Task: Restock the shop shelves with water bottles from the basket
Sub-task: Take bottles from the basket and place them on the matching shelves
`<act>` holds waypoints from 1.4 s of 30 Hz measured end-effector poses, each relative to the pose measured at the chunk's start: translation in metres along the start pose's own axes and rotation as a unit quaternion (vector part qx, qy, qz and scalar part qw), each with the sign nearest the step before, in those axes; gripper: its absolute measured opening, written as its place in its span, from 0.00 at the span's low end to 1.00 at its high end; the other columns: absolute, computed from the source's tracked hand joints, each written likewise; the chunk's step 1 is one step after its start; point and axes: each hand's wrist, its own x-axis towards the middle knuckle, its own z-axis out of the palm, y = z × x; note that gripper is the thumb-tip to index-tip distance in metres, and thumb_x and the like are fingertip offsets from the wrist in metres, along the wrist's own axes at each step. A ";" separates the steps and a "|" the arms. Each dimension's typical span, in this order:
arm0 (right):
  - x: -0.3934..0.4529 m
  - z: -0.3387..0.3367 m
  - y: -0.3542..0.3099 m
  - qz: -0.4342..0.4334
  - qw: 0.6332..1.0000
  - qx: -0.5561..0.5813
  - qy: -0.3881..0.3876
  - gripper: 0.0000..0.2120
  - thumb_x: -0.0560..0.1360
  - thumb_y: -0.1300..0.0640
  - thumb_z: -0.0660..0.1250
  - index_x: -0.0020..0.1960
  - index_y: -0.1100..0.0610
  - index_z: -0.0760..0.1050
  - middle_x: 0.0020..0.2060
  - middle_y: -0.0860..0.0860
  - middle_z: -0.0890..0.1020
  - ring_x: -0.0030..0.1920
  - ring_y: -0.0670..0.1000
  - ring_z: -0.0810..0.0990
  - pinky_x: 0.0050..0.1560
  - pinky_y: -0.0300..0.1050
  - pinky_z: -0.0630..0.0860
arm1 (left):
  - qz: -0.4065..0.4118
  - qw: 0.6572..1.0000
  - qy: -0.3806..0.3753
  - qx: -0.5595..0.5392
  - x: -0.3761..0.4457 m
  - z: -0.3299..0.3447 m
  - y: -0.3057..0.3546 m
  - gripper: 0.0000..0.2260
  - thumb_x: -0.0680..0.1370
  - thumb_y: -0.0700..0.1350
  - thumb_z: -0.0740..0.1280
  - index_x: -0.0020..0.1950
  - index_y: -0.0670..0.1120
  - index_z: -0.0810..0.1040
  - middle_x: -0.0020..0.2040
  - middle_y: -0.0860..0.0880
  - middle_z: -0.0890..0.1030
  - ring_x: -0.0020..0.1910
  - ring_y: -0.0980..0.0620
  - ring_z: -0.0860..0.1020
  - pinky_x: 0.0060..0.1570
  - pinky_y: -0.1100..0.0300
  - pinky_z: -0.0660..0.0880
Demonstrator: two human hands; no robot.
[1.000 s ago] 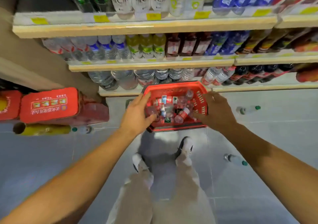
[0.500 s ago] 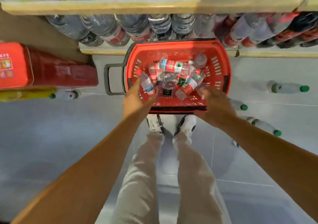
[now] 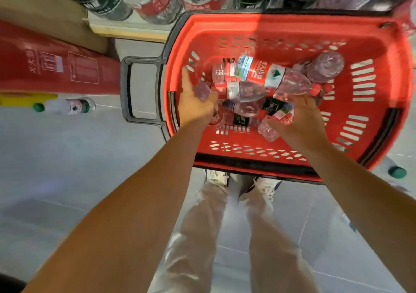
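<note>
While both hands' fingers clutch bottles in the basket (image 3: 281, 29), a loose bottle (image 3: 65, 106) lies beside it.

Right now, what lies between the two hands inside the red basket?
In the head view, a pile of water bottles fills the stretch between the left hand and the right hand, lying crosswise on the basket floor.
</note>
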 end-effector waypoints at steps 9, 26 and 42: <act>0.021 0.027 0.005 -0.047 0.999 -0.011 0.010 0.28 0.71 0.50 0.73 0.65 0.60 0.70 0.62 0.57 0.73 0.62 0.57 0.71 0.54 0.42 0.64 | 0.134 0.968 0.070 0.199 0.019 0.033 -0.017 0.38 0.73 0.37 0.73 0.79 0.53 0.60 0.74 0.38 0.62 0.70 0.36 0.68 0.60 0.46 0.76; 0.071 0.020 0.058 0.190 0.960 0.165 0.121 0.25 0.68 0.50 0.68 0.60 0.44 0.58 0.45 0.45 0.80 0.49 0.52 0.80 0.54 0.58 0.77 | 0.270 0.939 -0.007 0.212 0.056 0.081 -0.029 0.38 0.72 0.33 0.71 0.77 0.55 0.62 0.68 0.48 0.72 0.66 0.49 0.72 0.61 0.64 0.67; 0.066 0.071 -0.015 0.083 0.972 0.215 0.043 0.19 0.76 0.62 0.67 0.66 0.53 0.71 0.52 0.47 0.79 0.50 0.50 0.80 0.49 0.52 0.81 | 0.296 0.952 0.001 0.083 0.046 0.036 -0.043 0.35 0.73 0.30 0.70 0.77 0.46 0.62 0.72 0.44 0.68 0.67 0.65 0.62 0.62 0.81 0.56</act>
